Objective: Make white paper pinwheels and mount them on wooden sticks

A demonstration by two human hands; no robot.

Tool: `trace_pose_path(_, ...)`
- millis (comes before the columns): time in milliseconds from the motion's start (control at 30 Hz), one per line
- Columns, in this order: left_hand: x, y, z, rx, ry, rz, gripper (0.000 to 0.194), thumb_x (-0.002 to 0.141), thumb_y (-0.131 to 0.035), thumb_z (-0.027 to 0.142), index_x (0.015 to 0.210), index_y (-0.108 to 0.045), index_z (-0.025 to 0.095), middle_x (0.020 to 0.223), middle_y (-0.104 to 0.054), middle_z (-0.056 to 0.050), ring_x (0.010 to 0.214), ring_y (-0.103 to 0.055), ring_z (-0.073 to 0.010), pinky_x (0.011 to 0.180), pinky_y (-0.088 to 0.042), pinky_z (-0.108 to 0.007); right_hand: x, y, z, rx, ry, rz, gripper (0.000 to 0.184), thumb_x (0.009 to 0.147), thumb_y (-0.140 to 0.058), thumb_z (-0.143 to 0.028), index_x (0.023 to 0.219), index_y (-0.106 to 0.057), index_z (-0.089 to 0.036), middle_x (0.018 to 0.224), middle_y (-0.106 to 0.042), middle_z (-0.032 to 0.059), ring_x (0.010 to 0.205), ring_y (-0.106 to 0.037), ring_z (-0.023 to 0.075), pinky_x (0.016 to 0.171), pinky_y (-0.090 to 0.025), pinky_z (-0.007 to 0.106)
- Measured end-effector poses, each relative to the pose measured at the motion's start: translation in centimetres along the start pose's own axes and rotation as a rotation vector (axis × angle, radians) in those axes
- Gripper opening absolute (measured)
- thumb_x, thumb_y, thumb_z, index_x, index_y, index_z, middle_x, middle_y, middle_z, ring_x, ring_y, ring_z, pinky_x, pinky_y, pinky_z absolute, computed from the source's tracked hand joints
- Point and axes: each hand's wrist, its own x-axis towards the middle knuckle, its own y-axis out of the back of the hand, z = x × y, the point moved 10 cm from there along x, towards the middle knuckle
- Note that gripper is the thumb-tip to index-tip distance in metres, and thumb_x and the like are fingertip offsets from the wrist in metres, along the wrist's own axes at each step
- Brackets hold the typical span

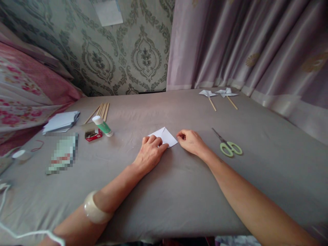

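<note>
A small folded piece of white paper (167,137) lies on the table in front of me, a crease running down from its top corner. My left hand (151,150) rests on its lower left part, fingers bent and thumb pressed along the near edge, holding it down. Right beside the paper's right corner is my right hand (190,140), its fingers curled closed. Whether anything is pinched in those fingers is hidden. To the right of that hand lie scissors (227,145) with light green handles, blades slightly apart and pointing away from me.
Two paper pinwheels (208,94) on sticks lie at the back right. Leftward are a glue stick (103,126), a red box (93,135) of small metal pieces, several wooden sticks (104,111), a paper stack (61,121) and a blurred packet (63,153). A white cord (25,235) crosses the front left.
</note>
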Motion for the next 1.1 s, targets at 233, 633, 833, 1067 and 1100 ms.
trace_pose_path(233,-0.3,0.6,-0.5,0.042,-0.029,0.023,0.020,0.090,-0.047,0.021,0.096,-0.067,0.022,0.091,-0.066,-0.006,0.088,-0.049,-0.0224,0.078,-0.032,-0.038,-0.2,-0.2,-0.6,-0.018,0.082,-0.016,0.025,0.075,-0.053,-0.012,0.095,-0.067,-0.018,0.085,-0.068,0.0047,0.073,-0.060,0.0147,0.069,-0.044,0.025)
trace_pose_path(633,-1.4,1.6,-2.9,-0.011,-0.034,0.072,0.024,0.090,-0.046,0.017,0.101,-0.065,0.025,0.104,-0.068,-0.004,0.096,-0.052,-0.0217,0.084,-0.031,-0.040,-2.6,0.6,-5.9,-0.134,0.491,0.027,0.034,0.083,-0.047,-0.007,0.113,-0.054,-0.021,0.107,-0.055,0.0071,0.087,-0.057,0.0166,0.070,-0.043,0.026)
trace_pose_path(833,-1.5,1.6,-3.1,-0.057,-0.073,0.052,0.026,0.091,-0.045,0.018,0.102,-0.066,0.026,0.107,-0.068,-0.003,0.099,-0.051,-0.0212,0.086,-0.030,-0.040,-3.3,0.2,-6.9,-0.219,0.585,0.024,0.024,0.089,-0.045,-0.011,0.104,-0.061,-0.021,0.098,-0.055,0.0058,0.078,-0.055,0.0143,0.064,-0.038,0.025)
trace_pose_path(1067,-1.5,1.5,-3.1,-0.068,-0.073,0.019,0.025,0.093,-0.043,0.021,0.101,-0.066,0.026,0.110,-0.068,-0.003,0.101,-0.052,-0.0214,0.087,-0.029,-0.040,-3.6,-0.5,-7.1,-0.273,0.600,-0.028,0.023,0.092,-0.044,-0.015,0.092,-0.066,-0.020,0.093,-0.056,0.0048,0.077,-0.053,0.0130,0.063,-0.034,0.025)
trace_pose_path(1100,-1.5,1.5,-3.1,-0.067,-0.072,0.018,0.025,0.093,-0.043,0.021,0.101,-0.066,0.026,0.110,-0.068,-0.003,0.101,-0.052,-0.0215,0.087,-0.029,-0.040,-3.6,-0.6,-7.2,-0.283,0.608,-0.036,0.023,0.092,-0.044,-0.016,0.091,-0.066,-0.020,0.092,-0.057,0.0047,0.077,-0.053,0.0130,0.063,-0.034,0.025)
